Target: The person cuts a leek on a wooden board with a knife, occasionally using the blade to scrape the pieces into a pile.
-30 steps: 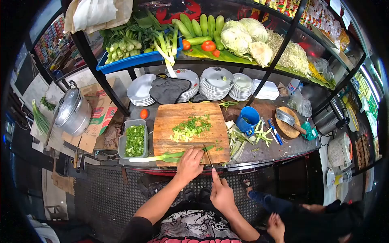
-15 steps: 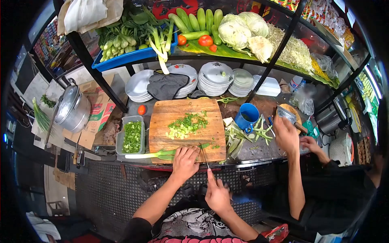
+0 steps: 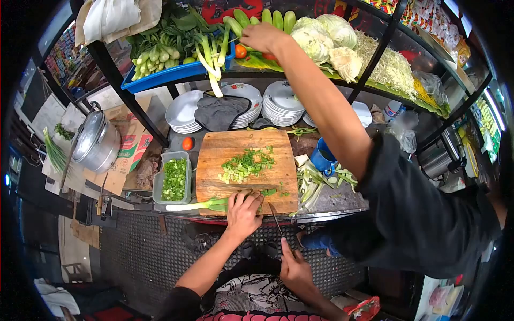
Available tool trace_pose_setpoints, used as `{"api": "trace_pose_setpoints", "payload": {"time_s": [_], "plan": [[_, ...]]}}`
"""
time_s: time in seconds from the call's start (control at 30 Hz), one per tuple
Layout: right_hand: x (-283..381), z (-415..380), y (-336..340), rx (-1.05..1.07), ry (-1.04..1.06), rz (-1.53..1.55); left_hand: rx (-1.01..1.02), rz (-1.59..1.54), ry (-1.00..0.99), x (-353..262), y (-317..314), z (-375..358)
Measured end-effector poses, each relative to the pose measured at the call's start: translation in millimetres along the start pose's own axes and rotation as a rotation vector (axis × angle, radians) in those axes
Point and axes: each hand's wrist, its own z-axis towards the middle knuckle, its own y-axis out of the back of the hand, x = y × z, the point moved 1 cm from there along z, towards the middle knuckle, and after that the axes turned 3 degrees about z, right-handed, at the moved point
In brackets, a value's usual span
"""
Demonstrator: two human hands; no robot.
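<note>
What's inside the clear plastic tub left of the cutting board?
The plastic tub holds chopped green onion, heaped along its middle. Its bottom under the heap is covered, so nothing else can be made out.

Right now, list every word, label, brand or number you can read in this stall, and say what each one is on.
None can be read.
Cardboard box beside the metal pot: red and green print, too blurred to read.
Snack packets hanging top right: printing too small to read.
Shelves of packaged goods at far left: labels too small to read.
</note>
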Motion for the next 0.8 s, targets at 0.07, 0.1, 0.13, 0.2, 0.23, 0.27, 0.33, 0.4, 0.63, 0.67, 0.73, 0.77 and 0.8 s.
{"api": "trace_pose_setpoints", "payload": {"time_s": [0.07, 0.1, 0.13, 0.2, 0.23, 0.27, 0.33, 0.4, 0.63, 0.67, 0.73, 0.77, 0.8], "plan": [[2, 0, 7, 0.079, -0.110, 0.044, 0.007, 0.025, 0.009, -1, 2, -1], [3, 4, 6, 0.043, -0.063, 0.043, 0.022, 0.021, 0.020, 0, 0, -4], [4, 11, 4, 0.007, -0.016, 0.041, 0.035, 0.017, 0.030, 0, -2, -6], [6, 27, -2, -0.041, 0.055, 0.018, 0.027, 0.023, 0.020, 3, -4, -10], [4, 33, -7, -0.018, 0.016, -0.013, 0.022, 0.026, 0.015, 3, -4, -12], [2, 39, -12, 0.005, -0.021, -0.043, 0.035, 0.013, 0.019, 4, -3, -11], [-1, 49, -18, 0.030, -0.045, -0.092, 0.062, -0.010, 0.032, 4, -1, -11], [-1, 58, -21, 0.031, -0.022, -0.131, 0.080, 0.005, 0.038, 3, 1, -9], [-3, 62, -28, 0.033, -0.032, -0.110, 0.130, -0.022, 0.068, 1, 4, -7], [-4, 60, -30, 0.027, -0.026, -0.118, 0.123, -0.020, 0.064, 1, 4, -7], [-3, 57, -31, 0.041, -0.039, -0.125, 0.108, -0.014, 0.053, 2, 3, -7], [-1, 57, -30, 0.061, -0.057, -0.122, 0.110, -0.016, 0.053, 2, 2, -7], [1, 58, -30, 0.065, -0.057, -0.125, 0.113, -0.018, 0.053, 2, 2, -8]]}}
